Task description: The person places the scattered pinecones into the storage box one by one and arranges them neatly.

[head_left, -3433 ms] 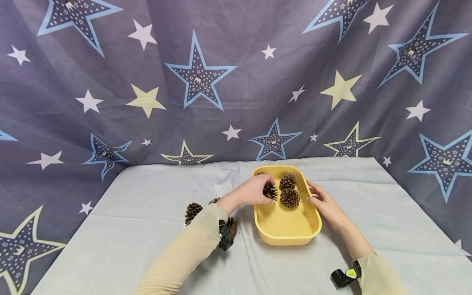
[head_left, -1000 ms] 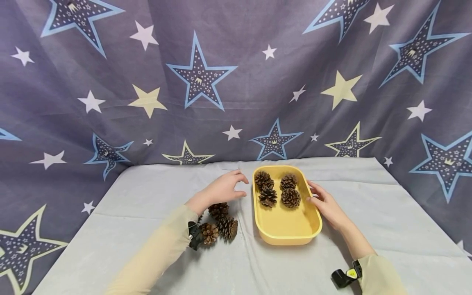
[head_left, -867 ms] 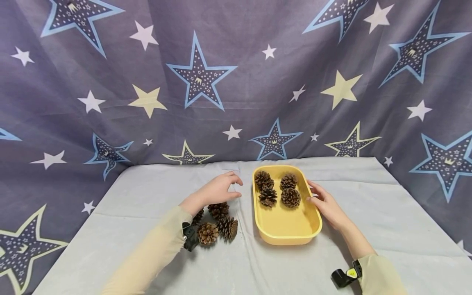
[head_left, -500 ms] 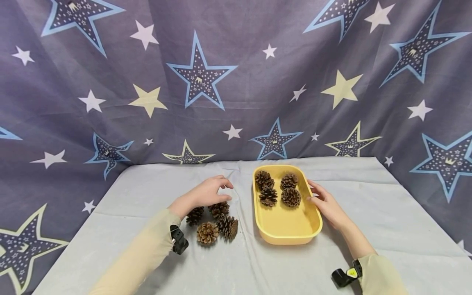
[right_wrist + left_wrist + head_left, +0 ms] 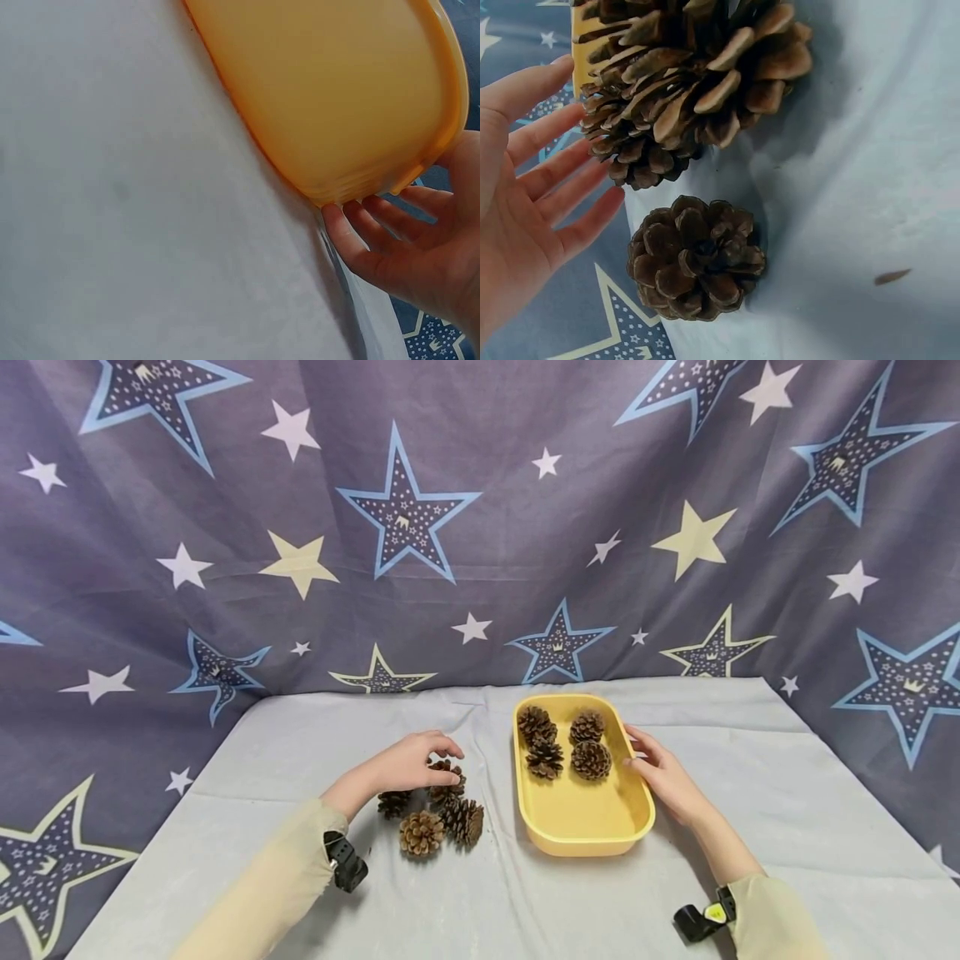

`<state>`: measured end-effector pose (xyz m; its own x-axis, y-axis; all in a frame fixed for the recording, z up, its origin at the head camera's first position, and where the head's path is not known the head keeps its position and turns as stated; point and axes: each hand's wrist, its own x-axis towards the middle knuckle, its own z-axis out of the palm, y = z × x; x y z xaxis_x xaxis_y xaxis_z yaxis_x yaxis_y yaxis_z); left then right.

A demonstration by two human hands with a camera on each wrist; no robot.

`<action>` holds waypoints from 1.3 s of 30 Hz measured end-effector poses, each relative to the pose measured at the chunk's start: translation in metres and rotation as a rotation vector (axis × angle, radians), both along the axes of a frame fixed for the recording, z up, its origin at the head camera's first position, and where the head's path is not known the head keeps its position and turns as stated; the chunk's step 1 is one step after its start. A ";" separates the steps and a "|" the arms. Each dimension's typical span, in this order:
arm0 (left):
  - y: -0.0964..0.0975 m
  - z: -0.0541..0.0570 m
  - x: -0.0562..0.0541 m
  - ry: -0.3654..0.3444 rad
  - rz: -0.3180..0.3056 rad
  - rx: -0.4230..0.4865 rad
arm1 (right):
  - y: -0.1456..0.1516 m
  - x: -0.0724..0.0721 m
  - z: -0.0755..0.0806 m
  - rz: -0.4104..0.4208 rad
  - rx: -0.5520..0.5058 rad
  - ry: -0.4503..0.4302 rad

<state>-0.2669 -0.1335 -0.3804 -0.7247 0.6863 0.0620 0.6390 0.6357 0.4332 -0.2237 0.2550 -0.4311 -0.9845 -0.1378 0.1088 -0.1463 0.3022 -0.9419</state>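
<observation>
My left hand is over a cluster of pine cones on the left, its thumb and fingers spread around the far pine cone. In the left wrist view that hand's fingers are extended beside the cones. Close by lie a lighter brown pine cone, a right-hand pine cone and a partly hidden pine cone. My right hand holds the right side of a yellow plastic box, thumb at the rim and fingers against the outer wall. Several pine cones sit in its far half.
A pale grey cloth covers the table. Behind it hangs a dark curtain printed with stars. A small brown scale lies on the cloth in the left wrist view.
My left hand has put a pine cone into the box, let go, and come back left and down over the cones on the cloth. The right hand has stayed at the box.
</observation>
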 end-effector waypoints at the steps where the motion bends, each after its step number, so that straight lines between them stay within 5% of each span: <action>1: 0.000 0.001 0.002 0.004 -0.003 0.007 | 0.000 0.000 0.000 -0.001 0.001 0.002; 12: -0.006 0.007 0.015 0.038 -0.155 -0.054 | 0.000 0.000 0.001 0.004 0.009 -0.003; 21: -0.007 0.002 0.013 0.029 -0.085 -0.031 | 0.000 0.000 0.000 0.000 0.010 -0.002; 32: -0.002 -0.007 0.008 0.001 0.116 0.027 | 0.001 0.000 0.000 0.000 0.009 -0.012; 39: 0.001 -0.011 0.005 0.029 0.162 0.044 | 0.000 0.000 0.001 -0.002 0.005 -0.022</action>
<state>-0.2623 -0.1322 -0.3916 -0.8232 0.5568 0.1114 0.5422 0.7124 0.4455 -0.2232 0.2551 -0.4301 -0.9869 -0.1360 0.0863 -0.1249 0.3077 -0.9433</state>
